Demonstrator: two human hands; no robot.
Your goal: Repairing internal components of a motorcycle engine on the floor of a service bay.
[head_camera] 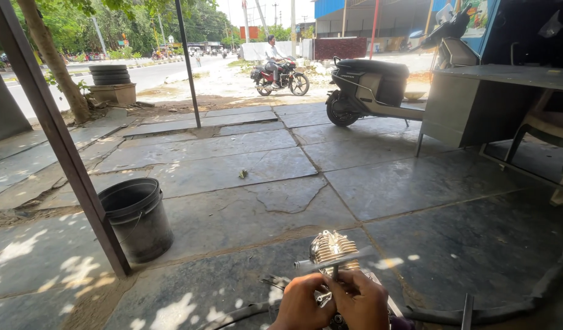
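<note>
Both hands, left (303, 302) and right (362, 299), clench a T-handle wrench (333, 261) upright over the finned engine (334, 247), steadying it on the floor (244, 208).

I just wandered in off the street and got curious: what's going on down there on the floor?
A person's left hand and right hand are closed together around a T-handle tool set into a finned metal engine part on the stone floor. A black bucket stands to the left; a grey scooter is parked beyond.
</note>
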